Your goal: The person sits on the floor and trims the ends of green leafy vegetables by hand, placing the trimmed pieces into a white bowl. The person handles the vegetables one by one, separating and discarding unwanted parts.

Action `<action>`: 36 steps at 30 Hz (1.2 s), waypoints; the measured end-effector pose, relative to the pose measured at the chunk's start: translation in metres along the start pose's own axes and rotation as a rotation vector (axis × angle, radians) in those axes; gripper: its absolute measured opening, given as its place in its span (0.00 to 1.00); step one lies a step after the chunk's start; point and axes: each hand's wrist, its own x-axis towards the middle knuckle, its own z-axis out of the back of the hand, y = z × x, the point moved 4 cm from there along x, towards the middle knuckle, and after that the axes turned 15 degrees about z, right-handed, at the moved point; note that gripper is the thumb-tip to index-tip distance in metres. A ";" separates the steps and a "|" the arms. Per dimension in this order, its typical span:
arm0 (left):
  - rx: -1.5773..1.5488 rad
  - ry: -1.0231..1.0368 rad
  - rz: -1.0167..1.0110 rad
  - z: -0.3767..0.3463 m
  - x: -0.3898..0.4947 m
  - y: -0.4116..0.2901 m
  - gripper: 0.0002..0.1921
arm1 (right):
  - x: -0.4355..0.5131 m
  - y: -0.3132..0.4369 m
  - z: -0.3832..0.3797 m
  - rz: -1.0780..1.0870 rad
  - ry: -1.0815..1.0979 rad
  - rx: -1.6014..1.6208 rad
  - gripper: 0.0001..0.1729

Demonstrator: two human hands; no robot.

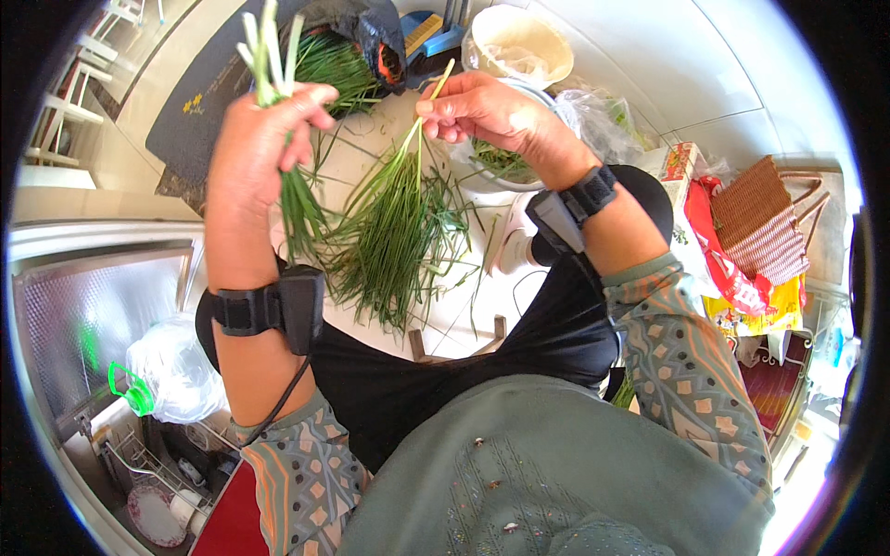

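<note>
My left hand [268,135] is closed around a small bunch of garlic chives [270,55]. Their pale stem ends point up past my fist, and the green leaves hang below it. Between thumb and fingers, my right hand [483,111] pinches the pale end of a thin green stalk [439,80]. Under that hand a loose heap of long green chives [396,243] spreads over the tiled floor. Whether the pinched stalk is fully apart from the heap I cannot tell. Behind my right hand, a bucket [511,174] holds green scraps.
A dark plastic bag [358,28] of more chives lies beyond my left hand. A cream bin [518,42] with a liner stands at the wall. A blue dustpan [445,42] is beside it. At left sits a large clear bottle [177,368]; red and yellow bags [761,306] are at right.
</note>
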 end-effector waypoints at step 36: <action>0.248 -0.048 0.002 -0.095 0.020 0.016 0.09 | -0.007 0.046 0.009 0.233 -0.324 -0.129 0.14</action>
